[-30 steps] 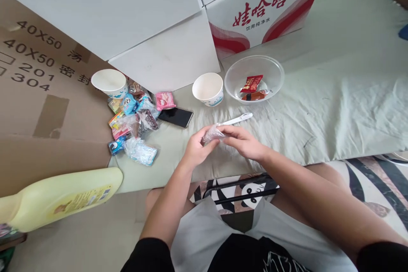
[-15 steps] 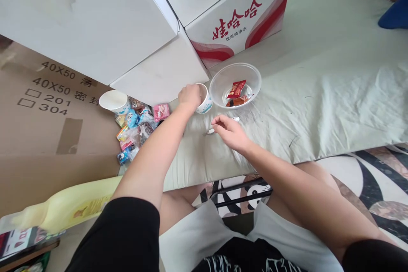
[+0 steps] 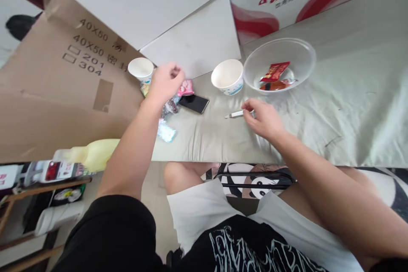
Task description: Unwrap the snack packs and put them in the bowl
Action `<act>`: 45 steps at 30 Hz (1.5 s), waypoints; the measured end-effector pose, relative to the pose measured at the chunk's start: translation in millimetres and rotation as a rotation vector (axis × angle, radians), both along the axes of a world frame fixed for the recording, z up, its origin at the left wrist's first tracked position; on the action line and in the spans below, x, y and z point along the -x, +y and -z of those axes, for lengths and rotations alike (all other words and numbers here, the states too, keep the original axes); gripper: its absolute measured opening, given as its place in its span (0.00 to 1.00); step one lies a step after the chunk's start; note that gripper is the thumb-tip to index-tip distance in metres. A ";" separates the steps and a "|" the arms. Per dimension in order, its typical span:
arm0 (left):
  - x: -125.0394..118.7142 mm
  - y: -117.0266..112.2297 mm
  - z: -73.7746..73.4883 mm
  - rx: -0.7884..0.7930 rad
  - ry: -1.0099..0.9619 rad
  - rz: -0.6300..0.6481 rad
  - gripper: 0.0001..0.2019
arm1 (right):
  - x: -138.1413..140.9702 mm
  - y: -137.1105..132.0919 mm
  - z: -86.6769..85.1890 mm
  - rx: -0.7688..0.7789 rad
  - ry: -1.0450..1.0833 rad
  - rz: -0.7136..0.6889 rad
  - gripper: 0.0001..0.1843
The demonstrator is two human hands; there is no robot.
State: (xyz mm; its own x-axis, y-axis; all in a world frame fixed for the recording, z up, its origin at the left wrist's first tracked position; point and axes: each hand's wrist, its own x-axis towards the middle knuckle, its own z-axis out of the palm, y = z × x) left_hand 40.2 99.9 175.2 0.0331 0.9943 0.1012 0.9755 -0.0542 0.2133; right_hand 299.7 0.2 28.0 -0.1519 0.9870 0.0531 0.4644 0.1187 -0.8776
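My left hand [image 3: 167, 78] is over the pile of wrapped snacks [image 3: 170, 108], fingers loosely curled and apart, with nothing visible in them. Beside it stands a white paper cup [image 3: 140, 69], and a pink packet [image 3: 185, 88] lies just past its fingers. Near the cloth, my right hand [image 3: 264, 118] has thumb and forefinger closed around a slim white pen [image 3: 235, 114], whose tip points left. Another paper cup [image 3: 227, 77] stands upright between the hands. To its right a clear plastic bowl [image 3: 255, 61] holds a red packet [image 3: 275, 72] and an orange-brown packet [image 3: 274, 86].
A black phone [image 3: 194, 103] lies on the pale green cloth [image 3: 344, 106]. White cartons [image 3: 194, 42] rise behind, and a brown carton [image 3: 63, 80] borders the left. A yellow bottle [image 3: 98, 153] lies at the lower left, near a shelf with packages.
My left hand has left the middle paper cup and moved left to the snack pile. My right hand stays by the pen. The view has shifted, and the phone now shows.
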 end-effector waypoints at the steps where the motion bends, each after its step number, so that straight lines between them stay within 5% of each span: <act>1: 28.5 -22.2 4.3 -0.031 0.027 -0.059 0.12 | 0.6 -1.9 2.0 -0.069 -0.119 -0.017 0.11; 5: 119.8 -108.5 51.5 0.149 0.153 -0.210 0.18 | 7.6 -9.8 12.6 -0.228 -0.458 -0.048 0.16; 8: 149.3 -147.4 90.6 0.346 0.148 -0.302 0.33 | 14.9 -13.5 19.8 -0.228 -0.561 -0.025 0.19; 10: 153.7 -159.3 104.0 0.367 0.068 -0.331 0.34 | 18.0 -15.3 22.3 -0.209 -0.598 -0.008 0.19; 14: 141.6 -172.6 97.9 0.205 -0.189 -0.284 0.27 | 16.0 -19.0 23.0 -0.215 -0.590 0.009 0.18; 17: 117.1 -183.2 83.8 0.096 -0.717 -0.212 0.30 | 12.1 -20.2 22.4 -0.246 -0.387 0.000 0.16; 21: 65.1 -176.4 81.2 0.475 -1.579 -0.127 0.38 | 19.3 -18.3 20.4 -0.048 0.146 0.025 0.12; 24: 23.9 -150.7 100.5 0.725 -1.799 -0.045 0.39 | 34.4 -15.7 18.1 0.154 0.434 -0.074 0.14; 30: -13.3 -113.4 151.9 0.826 -1.836 -0.019 0.31 | 47.6 -9.9 16.2 0.212 0.438 -0.216 0.21; 35: -6.6 -106.6 159.3 0.636 -1.736 -0.034 0.34 | 42.9 -12.1 14.4 -0.011 0.264 -0.019 0.13; 38: -4.9 -106.7 160.0 0.711 -1.827 -0.020 0.39 | 50.0 -14.4 16.2 -0.291 0.135 0.129 0.08; 41: -7.4 -109.1 161.0 0.812 -1.881 -0.016 0.39 | 60.8 -16.1 19.4 -0.463 0.117 -0.074 0.09; 45: -7.4 -107.1 155.2 0.668 -1.833 -0.073 0.33 | 63.1 -16.9 19.8 -0.386 0.222 -0.359 0.09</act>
